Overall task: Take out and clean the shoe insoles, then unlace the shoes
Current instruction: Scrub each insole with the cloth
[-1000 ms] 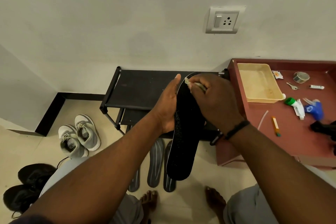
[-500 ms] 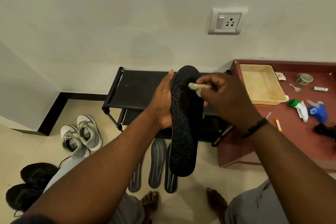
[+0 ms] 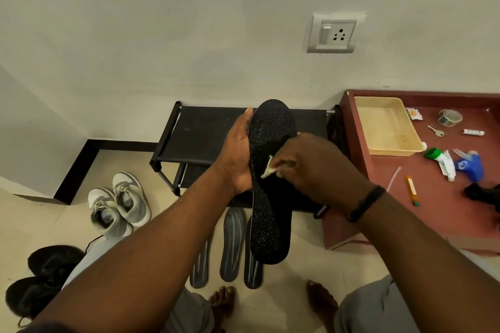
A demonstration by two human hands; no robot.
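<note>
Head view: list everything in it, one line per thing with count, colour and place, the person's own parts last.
insole: 1, black, held upright before the rack
wipe: 1, pale, pressed on the insole
insoles on floor: 3, dark grey, below the held one
grey shoes: 2, floor left
black shoes: 2, lower left
shoe rack: 1, black, against wall
tray: 1, cream, on red table
keys: silver, right of tray
socket: 1, grey, wall
left hand: grips insole's edge
right hand: pinches wipe
</note>
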